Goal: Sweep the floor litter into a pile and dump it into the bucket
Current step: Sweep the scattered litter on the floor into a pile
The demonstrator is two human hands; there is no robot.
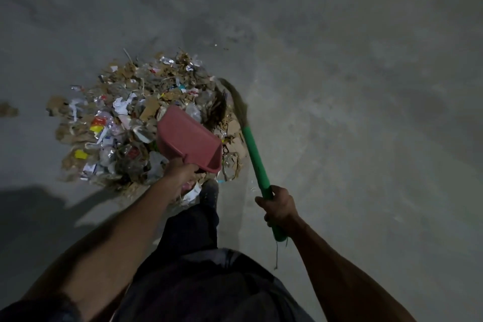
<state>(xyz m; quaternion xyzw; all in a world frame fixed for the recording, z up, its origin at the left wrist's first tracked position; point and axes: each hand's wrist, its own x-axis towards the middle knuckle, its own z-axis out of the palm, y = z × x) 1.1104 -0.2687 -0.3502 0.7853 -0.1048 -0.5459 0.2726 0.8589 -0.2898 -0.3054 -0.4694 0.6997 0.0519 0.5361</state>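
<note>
Head view. Two hands low in frame, both gripping. Left hand (183,171) curls round the handle of one pink dustpan (188,140), held tilted at the near edge of the litter pile (136,123), likely to receive scraps. Right hand (278,208) clasps one green-handled broom (254,157), bristles at the pile's right edge, probably to push litter panward. One pile, centre-left on the floor (366,86); one stray scrap (9,109) far left. Bucket not visible.
</note>
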